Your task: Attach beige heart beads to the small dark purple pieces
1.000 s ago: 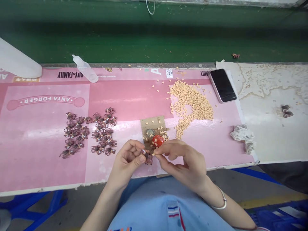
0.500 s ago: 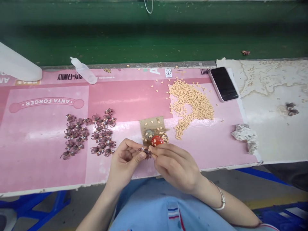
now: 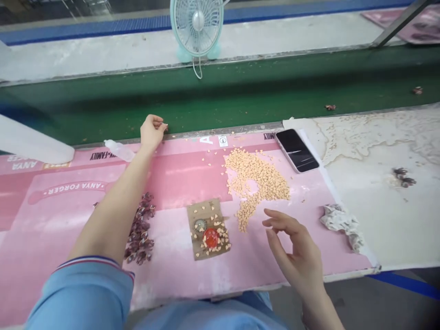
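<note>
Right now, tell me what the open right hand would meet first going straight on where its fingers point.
The right hand points left and slightly up, so it would likely meet first the narrow tail of the pile of small beige heart-shaped pieces, though depth is hard to judge.

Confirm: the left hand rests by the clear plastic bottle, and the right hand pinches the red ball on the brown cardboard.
No: in the head view, the right hand hangs open over the pink printed mat, apart from the glossy red ball on the brown cardboard.
</note>
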Available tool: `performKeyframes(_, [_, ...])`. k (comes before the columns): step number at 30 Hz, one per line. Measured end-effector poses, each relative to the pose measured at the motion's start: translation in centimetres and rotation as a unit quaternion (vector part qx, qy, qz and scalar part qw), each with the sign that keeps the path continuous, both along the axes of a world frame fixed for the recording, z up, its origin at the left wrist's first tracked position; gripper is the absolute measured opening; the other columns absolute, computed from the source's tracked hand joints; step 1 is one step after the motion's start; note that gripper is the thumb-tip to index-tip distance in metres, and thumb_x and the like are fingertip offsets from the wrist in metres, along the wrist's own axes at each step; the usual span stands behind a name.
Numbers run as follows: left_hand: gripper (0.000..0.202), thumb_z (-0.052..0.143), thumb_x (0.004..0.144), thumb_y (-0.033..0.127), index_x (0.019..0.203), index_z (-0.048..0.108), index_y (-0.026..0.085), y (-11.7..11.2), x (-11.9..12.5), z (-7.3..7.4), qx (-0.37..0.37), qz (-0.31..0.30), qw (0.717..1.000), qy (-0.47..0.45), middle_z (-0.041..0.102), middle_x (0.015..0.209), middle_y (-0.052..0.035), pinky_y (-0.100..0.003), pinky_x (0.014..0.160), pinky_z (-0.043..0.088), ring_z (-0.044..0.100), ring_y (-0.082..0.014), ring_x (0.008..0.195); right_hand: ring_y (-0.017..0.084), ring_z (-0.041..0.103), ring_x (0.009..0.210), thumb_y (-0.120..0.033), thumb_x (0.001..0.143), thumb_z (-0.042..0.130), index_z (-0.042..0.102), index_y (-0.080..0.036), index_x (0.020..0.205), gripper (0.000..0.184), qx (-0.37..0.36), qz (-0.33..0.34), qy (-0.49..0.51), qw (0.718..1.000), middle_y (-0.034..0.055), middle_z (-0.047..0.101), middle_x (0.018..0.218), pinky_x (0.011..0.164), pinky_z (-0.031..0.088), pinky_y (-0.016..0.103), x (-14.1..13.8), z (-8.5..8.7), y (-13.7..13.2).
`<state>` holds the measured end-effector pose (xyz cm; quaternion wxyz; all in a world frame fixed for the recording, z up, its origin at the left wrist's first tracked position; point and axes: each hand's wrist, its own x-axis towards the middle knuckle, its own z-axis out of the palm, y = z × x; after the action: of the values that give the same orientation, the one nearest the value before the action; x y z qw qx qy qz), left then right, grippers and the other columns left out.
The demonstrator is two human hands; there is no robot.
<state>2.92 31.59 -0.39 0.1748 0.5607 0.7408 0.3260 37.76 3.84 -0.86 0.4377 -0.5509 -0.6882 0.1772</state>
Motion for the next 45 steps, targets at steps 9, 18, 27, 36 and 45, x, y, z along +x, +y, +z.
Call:
performKeyframes(9, [0.026, 0.055, 0.094, 0.018, 0.115, 0.069, 0.017, -3.1, -2.7, -0.7, -0.016, -0.062, 0.993, 0.103, 0.062, 0.14, -0.0157, -0.053, 0.125, 0.033, 0.052, -0.0322, 0.138, 0.021, 0.079, 0.087, -0.02, 0.1, 0.064, 0.064, -0.024, 0.102, 0.005, -0.025, -0.041, 0.069, 0.996, 0.0088, 0.079, 0.106, 0.077, 0.067, 0.038, 1.9, -2.1, -0.5])
performKeyframes(18, [0.029, 0.055, 0.093, 0.042, 0.1, 0.075, 0.022, -16.1, -5.0, 2.2, -0.081, -0.196, 0.971, 0.112, 0.076, 0.109, -0.0096, -0.05, 0.108, 0.052, 0.067, -0.0309, 0.11, 0.02, 0.077, 0.085, -0.023, 0.1, 0.065, 0.064, -0.025, 0.099, 0.003, -0.027, -0.01, 0.084, 0.996, 0.0073, 0.08, 0.104, 0.07, 0.065, 0.033, 0.0, -1.7, 0.8])
performKeyframes(27, [0.042, 0.068, 0.1, 0.041, 0.133, 0.063, 0.017, 0.8, 0.8, -0.8, -0.04, -0.14, 0.981, 0.128, 0.065, 0.136, -0.0123, -0.051, 0.101, 0.06, 0.067, -0.0273, 0.119, 0.018, 0.08, 0.078, -0.022, 0.102, 0.059, 0.065, -0.027, 0.107, 0.01, 0.013, -0.001, -0.017, 1.0, 0.0043, 0.081, 0.096, 0.062, 0.065, 0.025, 0.6, -0.2, 0.9])
performKeyframes(36, [0.039, 0.068, 0.1, 0.041, 0.13, 0.064, 0.017, 3.7, 2.4, -1.3, -0.077, -0.15, 0.981, 0.094, 0.066, 0.133, -0.0117, -0.049, 0.099, 0.061, 0.068, -0.0259, 0.116, 0.017, 0.077, 0.071, -0.021, 0.101, 0.058, 0.067, -0.027, 0.106, 0.012, 0.018, 0.064, -0.057, 0.996, 0.0015, 0.08, 0.09, 0.058, 0.062, 0.023, 2.8, 1.5, 4.4])
performKeyframes(45, [0.026, 0.07, 0.096, 0.042, 0.102, 0.071, 0.017, -6.8, 0.1, 3.5, 0.02, -0.136, 0.99, 0.031, 0.075, 0.106, -0.0065, -0.043, 0.098, 0.06, 0.071, -0.0223, 0.102, 0.02, 0.074, 0.097, -0.023, 0.101, 0.064, 0.069, -0.02, 0.106, 0.008, -0.098, 0.183, -0.077, 0.975, 0.0057, 0.076, 0.104, 0.086, 0.063, 0.035, -6.7, -0.9, 24.8])
